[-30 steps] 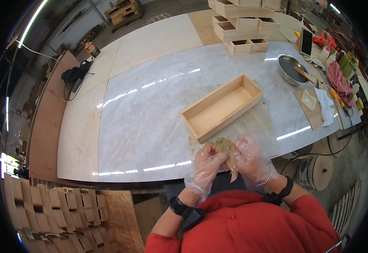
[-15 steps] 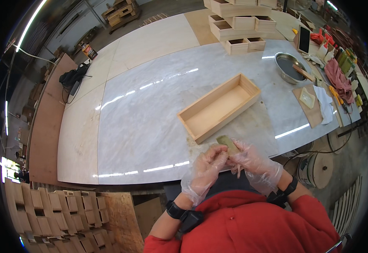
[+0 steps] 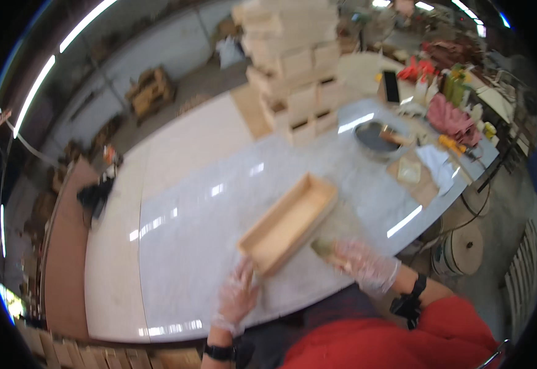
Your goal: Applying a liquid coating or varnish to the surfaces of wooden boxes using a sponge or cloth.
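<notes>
A long, open-topped wooden box (image 3: 287, 224) of pale wood lies slantwise on the table. At its near left corner, my gloved left hand (image 3: 239, 295) has its fingers closed against the end wall; motion blurs them somewhat. To the right of the box, my gloved right hand (image 3: 364, 263) grips a small dull-green piece, apparently sandpaper (image 3: 322, 248). That piece is just above the table, apart from the box's long near side. Both gloves are clear plastic.
Stacked wooden boxes (image 3: 296, 67) stand at the far edge. On the right are a metal bowl (image 3: 373, 142) with a brush across it, a white cloth (image 3: 436, 167), a pink cloth (image 3: 453, 120) and a phone (image 3: 391, 86). A black bundle (image 3: 96, 194) lies far left.
My hands, together at the green piece before, have parted. The left has moved left to the box's corner; the right keeps the piece. The view has shifted and tilted.
</notes>
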The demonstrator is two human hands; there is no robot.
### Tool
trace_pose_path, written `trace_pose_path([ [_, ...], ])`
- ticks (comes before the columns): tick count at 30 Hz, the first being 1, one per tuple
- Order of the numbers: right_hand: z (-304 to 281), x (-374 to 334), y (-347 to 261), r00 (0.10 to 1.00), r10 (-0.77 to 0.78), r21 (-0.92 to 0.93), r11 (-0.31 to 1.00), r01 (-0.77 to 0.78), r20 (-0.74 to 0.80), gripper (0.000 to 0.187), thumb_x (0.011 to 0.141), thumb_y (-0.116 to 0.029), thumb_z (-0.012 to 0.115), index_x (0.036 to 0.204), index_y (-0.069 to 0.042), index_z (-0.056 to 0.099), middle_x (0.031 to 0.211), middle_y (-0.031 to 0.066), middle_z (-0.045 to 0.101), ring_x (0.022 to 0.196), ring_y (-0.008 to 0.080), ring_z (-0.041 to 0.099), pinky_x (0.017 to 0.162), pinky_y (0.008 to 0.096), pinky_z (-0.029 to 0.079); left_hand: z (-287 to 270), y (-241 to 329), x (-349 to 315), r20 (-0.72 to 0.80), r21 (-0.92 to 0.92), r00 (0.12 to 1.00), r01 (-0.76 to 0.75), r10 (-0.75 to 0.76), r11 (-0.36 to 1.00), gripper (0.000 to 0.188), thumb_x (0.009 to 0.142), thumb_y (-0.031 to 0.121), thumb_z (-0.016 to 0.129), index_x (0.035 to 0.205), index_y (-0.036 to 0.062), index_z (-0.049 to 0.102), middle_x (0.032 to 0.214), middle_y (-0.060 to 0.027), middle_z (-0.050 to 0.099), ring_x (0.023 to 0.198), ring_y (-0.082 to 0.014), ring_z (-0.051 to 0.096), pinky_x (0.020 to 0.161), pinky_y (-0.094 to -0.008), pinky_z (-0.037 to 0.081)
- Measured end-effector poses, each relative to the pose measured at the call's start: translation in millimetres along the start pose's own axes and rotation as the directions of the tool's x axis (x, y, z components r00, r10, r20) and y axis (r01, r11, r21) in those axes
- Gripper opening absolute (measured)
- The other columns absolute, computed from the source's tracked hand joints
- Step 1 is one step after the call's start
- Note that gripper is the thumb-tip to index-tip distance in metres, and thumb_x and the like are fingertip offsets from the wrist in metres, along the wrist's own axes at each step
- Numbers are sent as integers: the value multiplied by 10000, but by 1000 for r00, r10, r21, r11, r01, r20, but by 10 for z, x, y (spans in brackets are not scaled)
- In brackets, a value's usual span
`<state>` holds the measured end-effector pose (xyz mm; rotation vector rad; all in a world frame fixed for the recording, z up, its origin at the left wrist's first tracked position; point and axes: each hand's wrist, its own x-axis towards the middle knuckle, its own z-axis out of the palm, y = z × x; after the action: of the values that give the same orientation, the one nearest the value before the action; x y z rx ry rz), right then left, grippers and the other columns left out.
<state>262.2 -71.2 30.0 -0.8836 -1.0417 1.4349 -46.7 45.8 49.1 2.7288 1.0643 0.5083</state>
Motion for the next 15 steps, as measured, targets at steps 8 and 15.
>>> trace_pose_path([
  [8, -775, 180, -317, 983, 75, -184, 977, -107, -170, 486, 940, -333, 629, 1334, -67, 526, 910, -11, 603, 699, 79, 550, 537, 238, 475, 147, -310, 314, 267, -46, 949, -161, 167, 986, 500, 784, 224, 751, 1210, 77, 534, 1336, -121, 542, 1043, -323, 635, 787, -404, 553],
  [15, -1701, 253, -959, 889, -237, -381, 921, 78, -393, 393, 939, -282, 611, 1285, -100, 583, 942, -16, 621, 695, 86, 586, 565, 256, 504, 282, -97, 256, 126, -754, 984, 176, -123, 633, 363, 875, 171, 700, 1169, 22, 549, 896, -68, 618, 778, -154, 600, 663, -283, 489],
])
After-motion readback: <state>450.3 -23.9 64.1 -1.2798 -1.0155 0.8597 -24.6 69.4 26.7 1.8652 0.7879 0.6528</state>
